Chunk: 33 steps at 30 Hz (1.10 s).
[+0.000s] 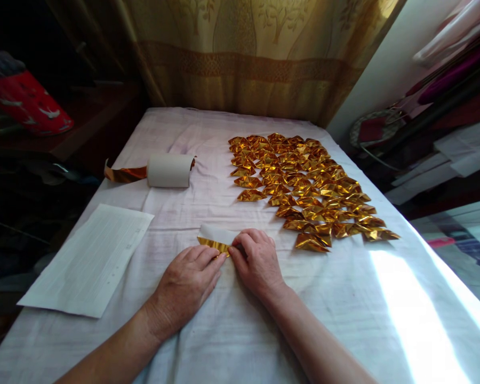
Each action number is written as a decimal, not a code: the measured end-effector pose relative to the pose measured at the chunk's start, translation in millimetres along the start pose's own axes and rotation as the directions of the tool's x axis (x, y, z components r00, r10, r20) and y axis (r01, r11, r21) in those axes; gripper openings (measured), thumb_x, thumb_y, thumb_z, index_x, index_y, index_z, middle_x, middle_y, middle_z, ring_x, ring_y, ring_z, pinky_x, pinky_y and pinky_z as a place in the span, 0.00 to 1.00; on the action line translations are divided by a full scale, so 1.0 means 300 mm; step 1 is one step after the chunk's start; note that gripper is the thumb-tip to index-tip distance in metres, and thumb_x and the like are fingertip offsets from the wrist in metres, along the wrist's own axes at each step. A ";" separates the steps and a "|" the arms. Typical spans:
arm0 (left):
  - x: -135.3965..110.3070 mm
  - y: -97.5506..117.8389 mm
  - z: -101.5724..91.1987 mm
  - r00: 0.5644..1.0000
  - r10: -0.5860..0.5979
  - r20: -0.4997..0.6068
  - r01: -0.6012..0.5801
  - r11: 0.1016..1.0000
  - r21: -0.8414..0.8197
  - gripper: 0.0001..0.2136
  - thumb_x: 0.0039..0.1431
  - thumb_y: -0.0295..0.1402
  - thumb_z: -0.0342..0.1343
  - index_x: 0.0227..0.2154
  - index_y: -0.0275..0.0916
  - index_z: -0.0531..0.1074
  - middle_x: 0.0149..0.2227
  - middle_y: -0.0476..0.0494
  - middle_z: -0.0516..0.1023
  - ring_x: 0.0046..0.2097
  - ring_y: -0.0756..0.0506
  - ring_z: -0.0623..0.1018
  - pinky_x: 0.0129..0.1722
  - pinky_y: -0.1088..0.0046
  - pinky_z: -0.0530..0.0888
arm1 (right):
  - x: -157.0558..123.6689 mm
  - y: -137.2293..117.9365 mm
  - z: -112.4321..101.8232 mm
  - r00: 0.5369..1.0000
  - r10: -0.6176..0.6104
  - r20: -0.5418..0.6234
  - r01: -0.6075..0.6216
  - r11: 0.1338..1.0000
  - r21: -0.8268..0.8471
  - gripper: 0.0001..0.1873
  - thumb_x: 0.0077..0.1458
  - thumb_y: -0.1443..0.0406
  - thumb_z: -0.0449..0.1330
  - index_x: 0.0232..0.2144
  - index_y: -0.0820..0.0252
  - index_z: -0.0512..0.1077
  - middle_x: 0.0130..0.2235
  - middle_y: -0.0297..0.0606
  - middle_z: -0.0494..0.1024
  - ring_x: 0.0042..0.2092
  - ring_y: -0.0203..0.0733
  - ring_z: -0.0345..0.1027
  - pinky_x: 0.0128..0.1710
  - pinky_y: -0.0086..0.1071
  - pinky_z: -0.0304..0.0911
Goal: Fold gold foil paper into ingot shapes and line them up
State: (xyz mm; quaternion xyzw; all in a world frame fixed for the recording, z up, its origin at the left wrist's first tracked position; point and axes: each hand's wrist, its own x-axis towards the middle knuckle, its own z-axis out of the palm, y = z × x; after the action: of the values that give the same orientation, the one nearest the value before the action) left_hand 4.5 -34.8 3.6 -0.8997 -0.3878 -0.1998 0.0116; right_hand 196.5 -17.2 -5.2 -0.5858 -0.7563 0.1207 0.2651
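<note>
A small sheet of gold foil paper (213, 245), white on its other side, lies partly folded on the cloth in front of me. My left hand (190, 274) presses its fingertips on the near edge, fingers together. At the paper's right end, my right hand (258, 258) has thumb and fingers closed on the corner. My fingers hide part of the fold. Beyond my right hand, many folded gold foil ingots (282, 189) are spread in close rows.
A pale roll (168, 170) with a copper-coloured strip (126, 174) rests at back left. A printed paper sheet (90, 261) lies at left on the cloth-covered table (208, 346). A red container (32, 101) stands on a dark shelf; a gold curtain (240, 58) hangs behind.
</note>
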 end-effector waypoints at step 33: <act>-0.018 -0.037 -0.018 0.996 0.086 -0.023 -0.087 0.995 -0.056 0.11 0.66 0.31 0.50 0.47 0.40 0.75 0.46 0.42 0.80 0.48 0.43 0.78 0.56 0.57 0.71 | -0.037 -0.014 -0.003 0.977 -0.214 -0.009 0.214 0.977 0.003 0.07 0.60 0.66 0.61 0.40 0.55 0.78 0.37 0.38 0.77 0.39 0.42 0.68 0.41 0.34 0.64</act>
State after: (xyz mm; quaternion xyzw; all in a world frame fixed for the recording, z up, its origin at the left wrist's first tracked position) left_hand -8.5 -31.6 5.0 -0.9135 -0.3425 -0.2194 -0.0012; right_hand 195.5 -29.0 -5.4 -0.5013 -0.8135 0.0903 0.2808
